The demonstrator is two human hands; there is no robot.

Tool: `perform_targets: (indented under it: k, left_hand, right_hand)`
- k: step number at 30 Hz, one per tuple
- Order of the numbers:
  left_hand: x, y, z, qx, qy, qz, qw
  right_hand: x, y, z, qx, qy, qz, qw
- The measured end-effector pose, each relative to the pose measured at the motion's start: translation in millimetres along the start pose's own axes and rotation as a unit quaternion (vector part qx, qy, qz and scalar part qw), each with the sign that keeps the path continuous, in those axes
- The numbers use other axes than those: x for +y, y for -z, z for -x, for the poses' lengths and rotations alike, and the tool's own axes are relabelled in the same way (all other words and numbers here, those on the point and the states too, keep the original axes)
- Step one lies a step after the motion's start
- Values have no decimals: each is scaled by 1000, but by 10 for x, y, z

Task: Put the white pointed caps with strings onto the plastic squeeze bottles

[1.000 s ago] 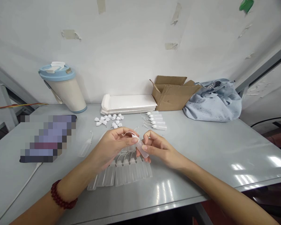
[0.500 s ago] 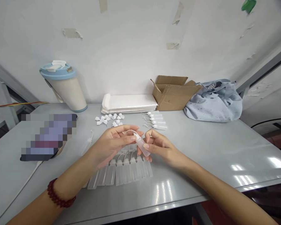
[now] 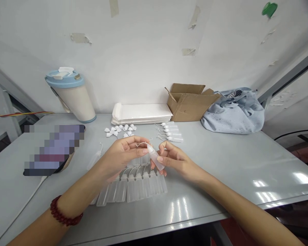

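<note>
Over the middle of the table, my right hand (image 3: 173,158) pinches the body of a small translucent dropper bottle (image 3: 157,160) between thumb and fingers. The bottle is tilted, with its white nozzle up and to the left. My left hand (image 3: 129,150) is closed at that nozzle, thumb in front and fingers behind; a thin strap curves out beside the nozzle. Below my hands lies a row of similar bottles (image 3: 138,189) with straps, partly covered by my left hand and wrist. Another bottle (image 3: 94,160) lies just left of my left forearm.
Small white caps (image 3: 115,130) are scattered behind my left hand. Several capped bottles (image 3: 171,130) lie beyond my right hand. Along the wall stand a tumbler (image 3: 75,99), stacked white envelopes (image 3: 143,112), an open cardboard box (image 3: 192,107) and a cloth bag (image 3: 233,114). A phone (image 3: 56,147) lies left.
My left fingers have shifted slightly at the nozzle, and more of its pointed white tip shows. The strap sits lower and further left. My right hand keeps its hold on the bottle.
</note>
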State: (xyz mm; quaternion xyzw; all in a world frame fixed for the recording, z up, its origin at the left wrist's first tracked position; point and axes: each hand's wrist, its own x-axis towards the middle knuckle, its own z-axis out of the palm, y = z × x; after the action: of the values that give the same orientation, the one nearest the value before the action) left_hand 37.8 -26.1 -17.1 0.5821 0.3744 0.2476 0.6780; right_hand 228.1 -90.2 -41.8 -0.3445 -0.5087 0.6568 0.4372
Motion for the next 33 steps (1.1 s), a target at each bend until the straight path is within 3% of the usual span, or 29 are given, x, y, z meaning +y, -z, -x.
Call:
perform_targets:
  k: [9,17,25,29,33]
  left_hand:
    - [-30,-8,17,-1,-20,-71,997]
    - [-2,14,41,-56,-77,-22,995]
    - [89,-76,78,-95,-46,-77,991]
    - [80,-92,77,-42,-74,-105,991]
    - [58,-88,74,44,-97,-142,984]
  right_hand:
    - [-24,-2,18,-28,-17,-5,999]
    - [21,26,1,-65,2,-75,995]
    - [6,35,0,-63,-4,-75,995]
    - [8,38,3,-42,-2,-44,998]
    - [20,12,8,25,11,42,999]
